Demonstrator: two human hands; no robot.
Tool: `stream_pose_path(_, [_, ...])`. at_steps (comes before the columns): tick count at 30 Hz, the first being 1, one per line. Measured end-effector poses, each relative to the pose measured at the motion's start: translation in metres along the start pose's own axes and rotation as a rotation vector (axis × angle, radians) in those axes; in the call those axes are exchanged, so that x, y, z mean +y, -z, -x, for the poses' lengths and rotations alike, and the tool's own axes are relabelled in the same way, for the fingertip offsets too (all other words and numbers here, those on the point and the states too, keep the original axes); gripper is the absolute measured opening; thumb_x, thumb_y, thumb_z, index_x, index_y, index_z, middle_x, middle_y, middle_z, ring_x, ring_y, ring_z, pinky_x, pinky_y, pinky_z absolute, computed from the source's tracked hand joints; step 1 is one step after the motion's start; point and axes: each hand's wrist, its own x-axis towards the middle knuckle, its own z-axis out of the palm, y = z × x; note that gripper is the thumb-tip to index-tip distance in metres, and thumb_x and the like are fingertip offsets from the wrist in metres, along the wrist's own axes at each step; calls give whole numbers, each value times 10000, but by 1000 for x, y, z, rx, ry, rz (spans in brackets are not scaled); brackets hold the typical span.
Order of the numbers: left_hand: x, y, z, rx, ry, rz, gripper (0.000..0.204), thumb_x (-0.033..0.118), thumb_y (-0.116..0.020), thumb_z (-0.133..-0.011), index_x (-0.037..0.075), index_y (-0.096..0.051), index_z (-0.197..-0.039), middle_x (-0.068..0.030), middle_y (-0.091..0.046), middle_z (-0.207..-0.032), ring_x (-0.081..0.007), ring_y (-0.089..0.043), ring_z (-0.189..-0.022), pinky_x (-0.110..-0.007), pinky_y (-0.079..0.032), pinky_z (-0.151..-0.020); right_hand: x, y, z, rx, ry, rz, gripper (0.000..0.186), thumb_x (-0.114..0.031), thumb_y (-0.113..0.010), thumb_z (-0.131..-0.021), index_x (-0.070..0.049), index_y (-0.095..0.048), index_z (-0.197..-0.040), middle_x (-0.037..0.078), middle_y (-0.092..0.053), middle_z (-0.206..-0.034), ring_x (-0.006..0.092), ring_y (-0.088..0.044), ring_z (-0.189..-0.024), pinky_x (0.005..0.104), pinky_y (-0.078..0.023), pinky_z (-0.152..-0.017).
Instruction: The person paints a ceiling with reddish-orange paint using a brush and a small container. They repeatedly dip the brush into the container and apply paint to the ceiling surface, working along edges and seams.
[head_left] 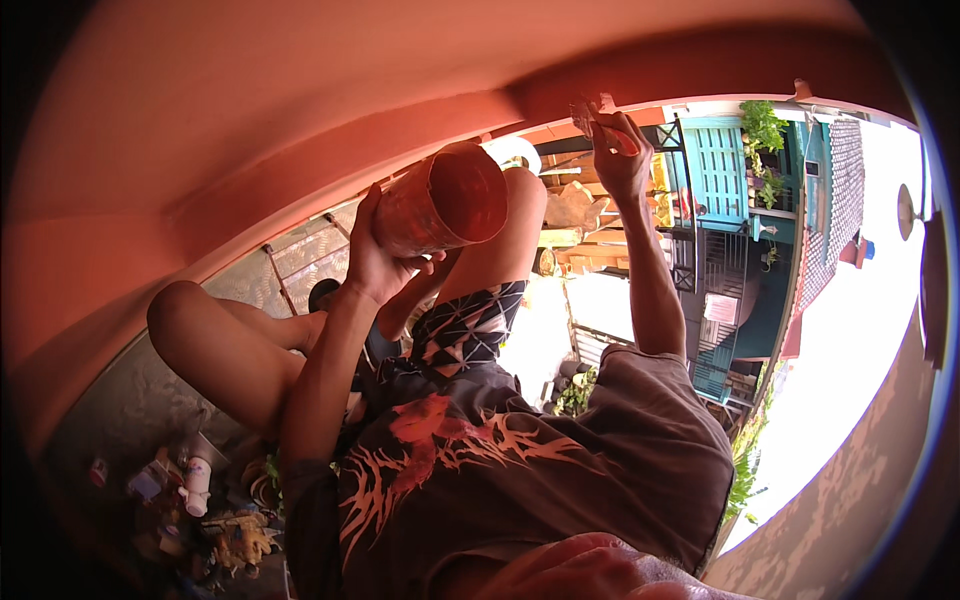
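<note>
My left hand [374,258] is wrapped round a red-stained paint pot [420,205], its fingers under and beside the side wall. The pot is tilted, with its open mouth facing to the right; paint coats the inside, and how much it holds cannot be told. Higher up and to the right, my right hand [622,165] is closed round a paintbrush [624,140] with an orange-red handle. The brush's head points up and left, close to the dark red lower edge of the painted wall [690,70]. Whether the bristles touch the wall is unclear.
My bent legs [225,345] fold below the orange-red wall. Clutter, including a white bottle [197,487], lies on the grey floor at the lower left. Beyond the opening are wooden planks [590,235], a dark metal railing [684,215] and a turquoise building [715,165].
</note>
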Motion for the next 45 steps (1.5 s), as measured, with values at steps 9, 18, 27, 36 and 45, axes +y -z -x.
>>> stream_pose_path(9, [-1, 6, 4, 15, 18, 2, 785, 689, -391, -980, 40, -492, -1411, -187, -714, -1116, -337, -744, -733, -371, -620, -482, 9, 11, 8, 61, 4, 76, 33, -64, -683, -908, -66, -665, -880, 104, -683, -840, 299, -721, -706, 392, -536, -583])
stream_pose_path(18, [-1, 4, 4, -23, 5, 13, 769, 678, -394, -985, 48, -493, -1414, -183, -718, -1114, -338, -746, -739, -367, -620, -486, 13, 8, 24, 68, -35, 125, 65, -26, -672, -883, -81, -644, -863, 97, -648, -813, 299, -691, -693, 385, -523, -587])
stream_pose_path(27, [-2, 9, 1, 23, 21, 9, 766, 680, -388, -984, 56, -494, -1414, -178, -718, -1111, -338, -745, -729, -367, -616, -488, -17, -2, 9, 59, -40, 61, 66, -27, -726, -863, -48, -675, -898, 101, -686, -833, 310, -707, -738, 365, -541, -632])
stream_pose_path(36, [-1, 14, 5, 54, 37, -12, 769, 681, -376, -986, 47, -499, -1405, -182, -716, -1104, -332, -742, -734, -368, -615, -495, 40, -115, 0, -103, 96, 124, 133, -93, -651, -866, -107, -659, -998, 142, -650, -837, 367, -680, -781, 467, -555, -656])
stream_pose_path(45, [3, 12, 1, 33, 21, 12, 783, 696, -378, -976, 48, -504, -1398, -182, -717, -1089, -339, -739, -743, -373, -597, -483, 19, -15, -67, 211, 68, 282, 90, -161, -737, -902, -115, -664, -877, 95, -705, -833, 330, -705, -718, 414, -537, -597])
